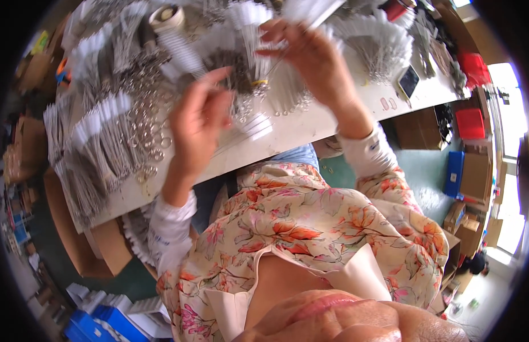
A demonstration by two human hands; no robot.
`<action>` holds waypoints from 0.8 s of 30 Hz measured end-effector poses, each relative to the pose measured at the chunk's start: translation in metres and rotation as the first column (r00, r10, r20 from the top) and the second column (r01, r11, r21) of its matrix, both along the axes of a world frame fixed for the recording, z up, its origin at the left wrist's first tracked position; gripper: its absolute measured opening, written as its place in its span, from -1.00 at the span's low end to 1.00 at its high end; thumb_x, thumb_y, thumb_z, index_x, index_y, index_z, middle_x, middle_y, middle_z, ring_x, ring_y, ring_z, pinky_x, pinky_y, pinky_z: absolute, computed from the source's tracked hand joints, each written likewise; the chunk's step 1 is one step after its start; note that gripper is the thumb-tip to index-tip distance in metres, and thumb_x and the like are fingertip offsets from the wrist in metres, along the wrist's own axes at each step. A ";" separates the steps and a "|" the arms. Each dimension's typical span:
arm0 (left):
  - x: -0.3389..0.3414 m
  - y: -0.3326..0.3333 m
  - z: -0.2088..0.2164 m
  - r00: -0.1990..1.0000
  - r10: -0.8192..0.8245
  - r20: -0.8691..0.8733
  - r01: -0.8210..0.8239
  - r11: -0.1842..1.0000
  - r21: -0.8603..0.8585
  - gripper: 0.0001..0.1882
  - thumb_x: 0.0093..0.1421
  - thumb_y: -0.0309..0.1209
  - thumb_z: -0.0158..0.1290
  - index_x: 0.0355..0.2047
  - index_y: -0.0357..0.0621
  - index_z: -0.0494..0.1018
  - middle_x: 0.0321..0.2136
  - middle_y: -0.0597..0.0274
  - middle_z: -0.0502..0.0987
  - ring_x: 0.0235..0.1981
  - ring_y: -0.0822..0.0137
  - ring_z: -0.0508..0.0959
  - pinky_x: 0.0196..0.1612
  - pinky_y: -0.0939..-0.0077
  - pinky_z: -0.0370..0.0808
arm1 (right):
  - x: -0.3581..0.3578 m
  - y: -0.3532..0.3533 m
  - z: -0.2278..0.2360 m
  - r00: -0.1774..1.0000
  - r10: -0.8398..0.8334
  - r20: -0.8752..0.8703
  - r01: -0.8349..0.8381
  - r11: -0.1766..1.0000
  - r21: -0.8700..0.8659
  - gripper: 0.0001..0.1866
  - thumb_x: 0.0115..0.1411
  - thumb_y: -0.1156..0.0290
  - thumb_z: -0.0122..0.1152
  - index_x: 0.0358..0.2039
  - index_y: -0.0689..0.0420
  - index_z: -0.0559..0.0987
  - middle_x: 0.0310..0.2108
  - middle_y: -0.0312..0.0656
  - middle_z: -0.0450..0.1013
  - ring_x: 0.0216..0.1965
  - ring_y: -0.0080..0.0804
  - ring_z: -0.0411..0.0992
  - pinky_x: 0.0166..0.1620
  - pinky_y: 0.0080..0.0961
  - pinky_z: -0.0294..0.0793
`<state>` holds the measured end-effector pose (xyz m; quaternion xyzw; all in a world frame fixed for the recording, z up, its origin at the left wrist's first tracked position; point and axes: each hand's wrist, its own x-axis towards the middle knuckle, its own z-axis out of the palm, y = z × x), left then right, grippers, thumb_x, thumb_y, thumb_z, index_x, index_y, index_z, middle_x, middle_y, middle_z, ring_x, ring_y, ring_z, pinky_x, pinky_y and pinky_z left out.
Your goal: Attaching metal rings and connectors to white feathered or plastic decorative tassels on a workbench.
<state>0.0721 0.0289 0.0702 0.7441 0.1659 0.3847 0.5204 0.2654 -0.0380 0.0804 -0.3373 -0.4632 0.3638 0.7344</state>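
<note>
Above the near part of the white table (264,148), my left hand (199,114) is raised and blurred, index finger stretched out and the others partly bent. Whether it holds anything cannot be made out. My right hand (313,60) reaches farther over the table, fingers stretched and apart, also smeared, with nothing visible in them. Close to it stands a bundle of thin, white-ended pieces (250,23), with another fanned bundle (378,45) to its right. Left of my left hand lie many loose metal rings (150,128) and rows of thin, white-tipped strips (99,137).
A tape-like roll (166,20) stands at the far side. A phone-like dark-screened device (409,81) lies near the table's right end, beside small pinkish pieces (388,104). Cardboard boxes (421,128) stand below right, another (88,245) below left. Blue bins (99,325) sit lower left.
</note>
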 end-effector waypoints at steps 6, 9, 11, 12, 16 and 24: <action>0.006 0.010 -0.025 0.950 0.204 0.237 -0.289 0.863 0.415 -0.81 0.06 -0.61 0.00 -0.27 -0.30 0.38 -0.42 0.06 0.44 -0.57 0.24 0.50 -0.46 0.43 0.41 | -0.067 -0.012 0.002 0.930 -0.148 0.335 0.162 0.987 -0.014 -0.72 0.18 0.32 0.08 -0.14 0.18 0.48 -0.11 -0.17 0.33 -0.06 -0.45 0.26 -0.04 -0.55 0.27; -0.011 -0.011 0.000 0.906 0.236 0.351 -0.329 0.915 0.235 -0.79 -0.04 -0.59 0.16 -0.37 -0.30 0.39 -0.46 0.10 0.45 -0.48 0.27 0.51 -0.46 0.57 0.46 | -0.042 -0.012 -0.026 0.972 -0.051 0.228 0.109 0.962 -0.249 -0.68 0.23 0.24 -0.01 -0.24 0.24 0.55 -0.24 -0.21 0.44 -0.18 -0.52 0.37 -0.07 -0.57 0.33; -0.014 -0.016 -0.032 0.977 0.113 0.183 -0.170 0.927 0.335 -0.69 -0.10 -0.60 0.20 -0.31 -0.27 0.39 -0.40 0.09 0.45 -0.40 0.25 0.51 -0.42 0.54 0.48 | -0.064 -0.015 -0.039 0.952 0.076 -0.296 -0.179 0.924 -0.338 -0.70 0.25 0.26 -0.05 -0.26 0.23 0.54 -0.32 -0.23 0.47 -0.24 -0.53 0.40 -0.08 -0.55 0.37; -0.017 -0.019 -0.043 0.997 0.076 0.028 -0.081 0.957 0.277 -0.63 -0.16 -0.66 0.20 -0.28 -0.26 0.40 -0.32 0.08 0.43 -0.38 0.22 0.50 -0.40 0.53 0.49 | -0.074 -0.013 -0.035 0.869 0.112 -0.483 -0.267 0.926 -0.266 -0.76 0.26 0.31 -0.06 -0.26 0.20 0.49 -0.37 -0.26 0.47 -0.32 -0.54 0.40 -0.15 -0.55 0.42; -0.026 -0.020 -0.043 0.995 0.100 0.015 -0.077 0.655 0.751 -0.65 -0.02 -0.54 0.10 -0.15 -0.22 0.44 -0.17 0.16 0.36 -0.11 0.19 0.37 -0.08 0.36 0.35 | -0.072 -0.008 -0.036 0.690 0.171 -0.703 -0.347 0.931 -0.114 -0.82 0.26 0.35 -0.07 -0.26 0.18 0.42 -0.50 -0.38 0.39 -0.50 -0.62 0.30 -0.32 -0.64 0.40; -0.045 -0.008 -0.015 0.942 -0.332 0.047 0.322 0.934 0.156 0.13 -0.20 -0.06 0.30 0.23 -0.21 -0.15 0.13 -0.06 0.08 0.09 0.12 0.25 0.09 0.29 0.22 | -0.094 -0.025 -0.005 0.667 0.452 0.592 -0.110 0.846 -0.521 -0.89 0.16 0.47 0.05 -0.36 0.22 0.50 -0.55 -0.34 0.42 -0.49 -0.67 0.33 -0.42 -0.67 0.33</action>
